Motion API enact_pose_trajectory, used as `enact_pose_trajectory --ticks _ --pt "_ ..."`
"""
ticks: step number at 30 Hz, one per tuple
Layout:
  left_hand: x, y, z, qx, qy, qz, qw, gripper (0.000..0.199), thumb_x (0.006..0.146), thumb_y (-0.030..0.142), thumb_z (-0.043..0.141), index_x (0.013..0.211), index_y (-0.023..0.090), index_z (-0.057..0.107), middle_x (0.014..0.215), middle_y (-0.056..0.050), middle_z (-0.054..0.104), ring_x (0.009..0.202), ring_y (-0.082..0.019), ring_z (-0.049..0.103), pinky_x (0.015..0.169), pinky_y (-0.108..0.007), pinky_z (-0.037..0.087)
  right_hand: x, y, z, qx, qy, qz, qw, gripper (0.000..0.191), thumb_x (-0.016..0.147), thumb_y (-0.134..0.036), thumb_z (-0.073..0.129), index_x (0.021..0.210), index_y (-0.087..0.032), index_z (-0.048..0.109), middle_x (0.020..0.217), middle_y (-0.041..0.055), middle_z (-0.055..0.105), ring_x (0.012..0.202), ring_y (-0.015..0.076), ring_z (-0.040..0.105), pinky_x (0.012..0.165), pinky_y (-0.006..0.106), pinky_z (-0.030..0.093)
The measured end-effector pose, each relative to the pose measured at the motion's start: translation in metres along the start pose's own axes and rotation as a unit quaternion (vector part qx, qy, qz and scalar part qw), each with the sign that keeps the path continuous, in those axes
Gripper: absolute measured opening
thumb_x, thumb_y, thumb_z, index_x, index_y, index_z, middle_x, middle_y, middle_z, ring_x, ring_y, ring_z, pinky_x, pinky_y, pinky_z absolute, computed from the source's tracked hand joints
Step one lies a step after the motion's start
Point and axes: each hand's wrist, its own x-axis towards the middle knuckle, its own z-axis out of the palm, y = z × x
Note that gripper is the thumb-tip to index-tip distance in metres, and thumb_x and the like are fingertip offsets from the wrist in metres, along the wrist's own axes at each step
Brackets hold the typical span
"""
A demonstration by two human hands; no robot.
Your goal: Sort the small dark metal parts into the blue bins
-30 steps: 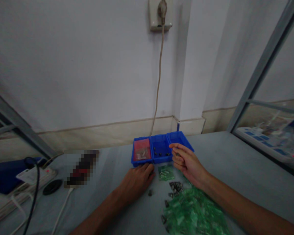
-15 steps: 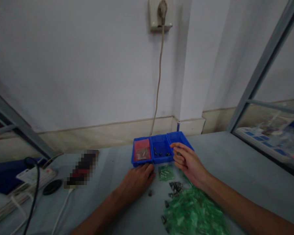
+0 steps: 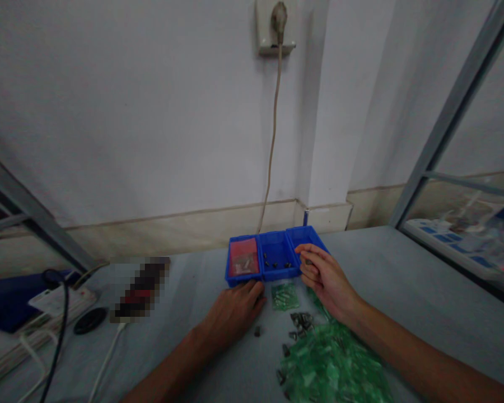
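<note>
- One small dark part (image 3: 308, 262) pinched in right hand (image 3: 330, 277); probably light, stiff, slick: grip its sides.
- Left hand (image 3: 239, 305) curled near blue bins (image 3: 280, 274); can't tell grasp.

Blue bins (image 3: 279, 275), red packet (image 3: 243, 247), green bags (image 3: 336, 366)

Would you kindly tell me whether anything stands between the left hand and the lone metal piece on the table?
Nothing visible does: the metal piece lies on the near side of the left hand, with only table showing between them.
</note>
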Motion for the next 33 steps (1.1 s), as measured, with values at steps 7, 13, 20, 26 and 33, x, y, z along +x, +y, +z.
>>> enact_pose_trajectory --ticks 7,13,20,26,33 --pt "0.0005 0.0016 -0.0038 -0.008 -0.009 -0.001 1.000 0.015 0.103 0.031 0.043 0.105 0.022 0.055 0.103 -0.003 0.067 0.089 -0.019 0.065 0.072 -0.029 0.052 -0.0006 0.0006 0.0002 -0.003 0.002 0.008 1.000 0.020 0.078 -0.031 0.078 0.089 -0.018 0.067 0.055 -0.0108 0.027 0.045 0.0053 0.014 0.038 0.019 0.012" --pt "0.0004 0.0020 -0.0035 -0.004 -0.011 -0.001 1.000 0.012 0.103 0.030 0.044 0.105 0.022 0.054 0.103 -0.003 0.067 0.091 -0.020 0.065 0.072 -0.030 0.052 -0.0013 0.0005 -0.0005 0.021 -0.021 0.006 1.000 0.019 0.081 -0.031 0.077 0.092 -0.018 0.067 0.059 -0.0089 0.033 0.046 0.0047 0.015 0.038 0.018 0.012" --pt "0.0009 0.0017 -0.0033 -0.005 -0.012 -0.002 1.000 0.014 0.103 0.030 0.043 0.106 0.022 0.054 0.104 -0.004 0.067 0.091 -0.020 0.065 0.072 -0.029 0.052 -0.0032 -0.0038 0.0031 0.008 -0.037 -0.004 0.999 0.023 0.082 -0.038 0.077 0.093 -0.019 0.069 0.075 -0.0031 0.049 0.046 0.0025 0.016 0.039 0.018 0.014" --pt "0.0007 0.0014 -0.0025 -0.005 -0.010 -0.007 1.000 0.015 0.103 0.031 0.043 0.106 0.022 0.055 0.102 -0.004 0.067 0.091 -0.019 0.066 0.073 -0.028 0.052 -0.0044 -0.0020 0.0055 -0.059 -0.032 -0.039 0.997 0.023 0.080 -0.036 0.080 0.094 -0.023 0.067 0.071 -0.0050 0.046 0.049 0.0052 0.028 0.039 0.018 0.020" --pt "0.0006 0.0000 -0.0007 -0.011 -0.005 -0.001 1.000 0.016 0.104 0.031 0.041 0.106 0.022 0.054 0.102 -0.005 0.066 0.090 -0.019 0.065 0.074 -0.028 0.052 -0.0020 0.0018 0.0010 -0.159 -0.025 -0.064 0.985 0.026 0.083 -0.043 0.076 0.097 -0.023 0.067 0.070 -0.0005 0.059 0.052 0.0099 0.045 0.040 0.019 0.032"
